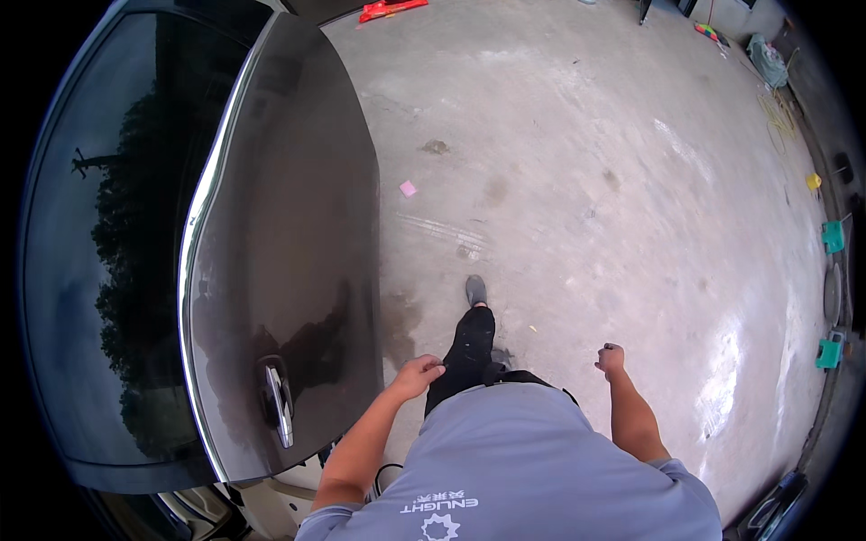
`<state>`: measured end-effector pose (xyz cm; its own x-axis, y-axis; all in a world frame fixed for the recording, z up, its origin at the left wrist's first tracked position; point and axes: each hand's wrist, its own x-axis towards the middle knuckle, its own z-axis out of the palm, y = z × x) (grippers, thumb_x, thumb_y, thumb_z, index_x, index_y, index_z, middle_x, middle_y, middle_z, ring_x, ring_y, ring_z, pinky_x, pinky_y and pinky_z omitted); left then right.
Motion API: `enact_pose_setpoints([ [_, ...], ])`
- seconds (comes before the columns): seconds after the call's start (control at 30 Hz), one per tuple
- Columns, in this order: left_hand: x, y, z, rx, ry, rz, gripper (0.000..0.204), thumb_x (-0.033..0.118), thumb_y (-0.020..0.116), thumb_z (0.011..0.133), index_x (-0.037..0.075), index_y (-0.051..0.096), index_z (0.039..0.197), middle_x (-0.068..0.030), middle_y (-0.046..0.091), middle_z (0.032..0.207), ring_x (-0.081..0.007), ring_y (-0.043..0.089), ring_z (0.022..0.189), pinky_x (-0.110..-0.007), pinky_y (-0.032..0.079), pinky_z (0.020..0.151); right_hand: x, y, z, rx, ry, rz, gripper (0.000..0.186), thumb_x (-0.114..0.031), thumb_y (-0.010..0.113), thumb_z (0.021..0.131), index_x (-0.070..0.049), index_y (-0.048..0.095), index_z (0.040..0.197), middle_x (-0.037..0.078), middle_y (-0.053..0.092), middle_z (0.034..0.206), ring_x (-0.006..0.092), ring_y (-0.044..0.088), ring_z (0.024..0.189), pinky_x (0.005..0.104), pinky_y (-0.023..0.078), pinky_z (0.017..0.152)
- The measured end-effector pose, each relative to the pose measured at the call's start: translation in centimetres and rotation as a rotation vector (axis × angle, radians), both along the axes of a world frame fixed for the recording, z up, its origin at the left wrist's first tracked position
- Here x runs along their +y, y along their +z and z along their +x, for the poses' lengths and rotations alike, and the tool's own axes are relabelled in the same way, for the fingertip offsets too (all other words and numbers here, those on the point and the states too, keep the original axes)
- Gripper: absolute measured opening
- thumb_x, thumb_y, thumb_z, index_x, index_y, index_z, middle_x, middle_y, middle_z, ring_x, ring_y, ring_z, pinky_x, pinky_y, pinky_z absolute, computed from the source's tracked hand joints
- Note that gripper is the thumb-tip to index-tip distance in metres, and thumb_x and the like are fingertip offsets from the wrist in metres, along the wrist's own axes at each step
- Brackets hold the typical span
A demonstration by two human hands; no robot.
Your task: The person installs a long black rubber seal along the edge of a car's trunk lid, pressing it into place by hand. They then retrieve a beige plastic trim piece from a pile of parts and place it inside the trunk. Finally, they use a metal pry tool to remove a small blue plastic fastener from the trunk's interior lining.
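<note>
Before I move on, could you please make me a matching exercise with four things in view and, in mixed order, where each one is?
Things:
1. Left hand
2. Pink square
3. Right hand
4. Door handle

Places:
A. Mounted on the dark car door
B. Held out on the side away from the car door
C. Beside the black trousers
D. Lying on the concrete floor

Pairs: 1-C, 2-D, 3-B, 4-A

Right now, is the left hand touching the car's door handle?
Apart. The head view shows door panel and floor between the left hand and the silver door handle.
</note>
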<state>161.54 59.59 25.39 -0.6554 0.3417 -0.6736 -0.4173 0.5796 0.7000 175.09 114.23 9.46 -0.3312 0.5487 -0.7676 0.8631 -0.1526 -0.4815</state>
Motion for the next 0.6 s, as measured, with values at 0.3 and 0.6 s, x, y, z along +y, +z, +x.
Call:
enact_pose_setpoints([
  [0.3, -4.5, -4.4, -5.3, -0.410, -0.177, -0.353, 0.043, 0.043, 0.073, 0.088, 0.005, 0.075, 0.108, -0.0198, 0.074, 0.112, -0.0307, 0.070, 0.106, -0.043, 0.053, 0.092, 0.0, -1.2, -7.5, -0.406, 0.561, -0.006, 0.025, -0.001, 0.069, 0.088, 0.001, 0.067, 0.112, 0.017, 0.067, 0.105, 0.0337, 0.068, 0.090, 0.0502, 0.065, 0.070],
  [0.6, 1.5, -3.4, -42.5, -0.147, -0.267, -0.347, 0.042, 0.042, 0.072, 0.091, 0.004, 0.074, 0.110, -0.0169, 0.075, 0.109, -0.0310, 0.070, 0.103, -0.042, 0.053, 0.090, 4.4, 3.9, -38.2, 0.001, -0.088, -0.017, 0.018, 0.003, 0.064, 0.077, -0.002, 0.053, 0.064, 0.005, 0.046, 0.063, 0.0214, 0.053, 0.055, 0.0485, 0.063, 0.061],
])
